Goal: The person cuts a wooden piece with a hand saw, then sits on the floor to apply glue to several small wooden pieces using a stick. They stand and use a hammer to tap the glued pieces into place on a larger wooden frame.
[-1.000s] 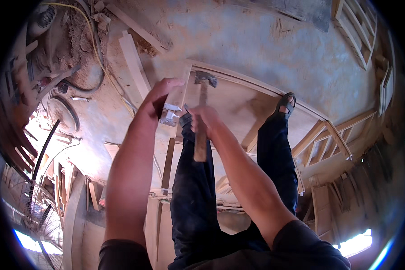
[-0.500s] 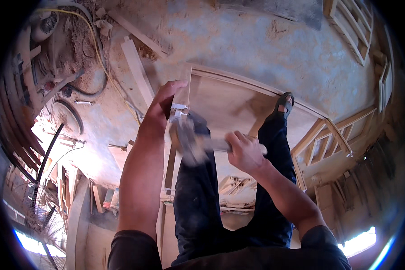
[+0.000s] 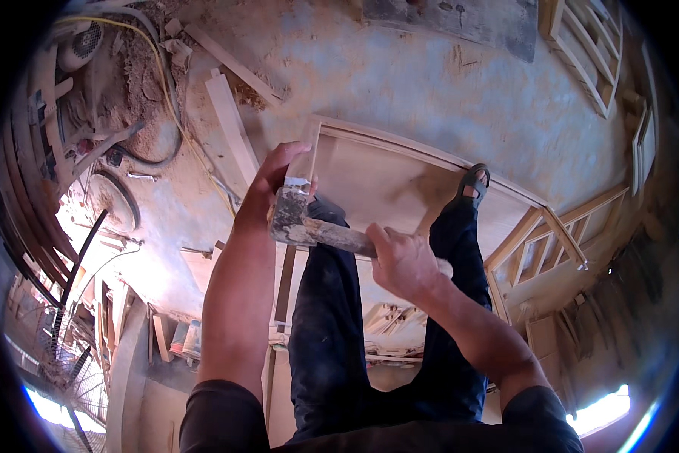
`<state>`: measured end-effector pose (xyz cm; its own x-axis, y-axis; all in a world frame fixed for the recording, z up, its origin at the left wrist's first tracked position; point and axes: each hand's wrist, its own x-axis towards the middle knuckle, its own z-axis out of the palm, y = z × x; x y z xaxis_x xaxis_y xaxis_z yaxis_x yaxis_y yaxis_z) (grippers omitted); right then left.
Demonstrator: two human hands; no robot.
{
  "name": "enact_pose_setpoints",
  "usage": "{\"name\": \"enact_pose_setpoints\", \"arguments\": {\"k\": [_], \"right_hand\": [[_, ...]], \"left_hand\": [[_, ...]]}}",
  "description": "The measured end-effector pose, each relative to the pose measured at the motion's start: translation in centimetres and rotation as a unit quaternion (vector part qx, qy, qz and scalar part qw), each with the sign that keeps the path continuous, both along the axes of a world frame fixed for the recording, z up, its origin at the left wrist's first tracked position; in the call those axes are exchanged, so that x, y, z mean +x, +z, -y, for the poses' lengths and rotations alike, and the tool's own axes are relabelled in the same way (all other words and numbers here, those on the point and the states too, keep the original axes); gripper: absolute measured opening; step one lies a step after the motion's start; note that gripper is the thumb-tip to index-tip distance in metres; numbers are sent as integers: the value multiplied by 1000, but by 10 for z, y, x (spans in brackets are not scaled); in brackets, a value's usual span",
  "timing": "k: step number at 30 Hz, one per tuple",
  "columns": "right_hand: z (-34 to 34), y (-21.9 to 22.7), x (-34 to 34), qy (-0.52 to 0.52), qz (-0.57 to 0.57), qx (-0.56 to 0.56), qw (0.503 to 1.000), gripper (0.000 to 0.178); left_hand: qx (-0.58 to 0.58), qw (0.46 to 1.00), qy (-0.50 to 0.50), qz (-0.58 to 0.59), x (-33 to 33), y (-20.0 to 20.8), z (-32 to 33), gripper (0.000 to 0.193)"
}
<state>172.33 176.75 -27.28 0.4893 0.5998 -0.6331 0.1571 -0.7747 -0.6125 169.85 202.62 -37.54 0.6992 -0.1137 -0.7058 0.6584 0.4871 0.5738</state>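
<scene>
A wooden-framed panel (image 3: 384, 177) spans the space between my legs and the floor. My left hand (image 3: 276, 167) grips its left frame piece (image 3: 302, 160), fingers wrapped round the edge near the corner. In my right hand (image 3: 407, 263) is a mallet (image 3: 335, 234), held by its thick, worn handle. The mallet's dark blocky head (image 3: 290, 217) is at the near end of that frame piece, just below a white patch (image 3: 298, 183); whether they touch I cannot tell. My sandalled right foot (image 3: 475, 180) is at the panel's far edge.
Loose boards (image 3: 232, 121) lie on the floor at the left, beside a yellow cable (image 3: 162, 72) and a motor (image 3: 81, 41). Slatted wooden frames (image 3: 551, 234) stand at the right. A wire fan (image 3: 71, 392) is at the lower left.
The mallet was blurred by motion and is now sharp, its head a little farther left. My right hand has shifted slightly left and down. My left hand keeps its grip on the frame.
</scene>
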Motion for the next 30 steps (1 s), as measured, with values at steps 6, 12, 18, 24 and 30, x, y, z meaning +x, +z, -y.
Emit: {"name": "enact_pose_setpoints", "arguments": {"k": [6, 12, 18, 24, 30], "right_hand": [[4, 8, 10, 2, 12, 73, 997, 23], [-5, -11, 7, 0, 13, -18, 1000, 26], [-10, -6, 5, -2, -15, -54, 998, 25], [-15, 15, 15, 34, 3, 26, 999, 24], [-33, -6, 27, 60, 7, -51, 997, 20]], "left_hand": [[-5, 999, 2, -49, 1, 9, -9, 45], [39, 996, 79, -16, -36, -36, 6, 41], [-198, 858, 373, -292, -47, -48, 24, 49], [-109, 902, 324, -265, -75, -106, 40, 39], [-191, 836, 364, -364, -71, -115, 33, 39]]}}
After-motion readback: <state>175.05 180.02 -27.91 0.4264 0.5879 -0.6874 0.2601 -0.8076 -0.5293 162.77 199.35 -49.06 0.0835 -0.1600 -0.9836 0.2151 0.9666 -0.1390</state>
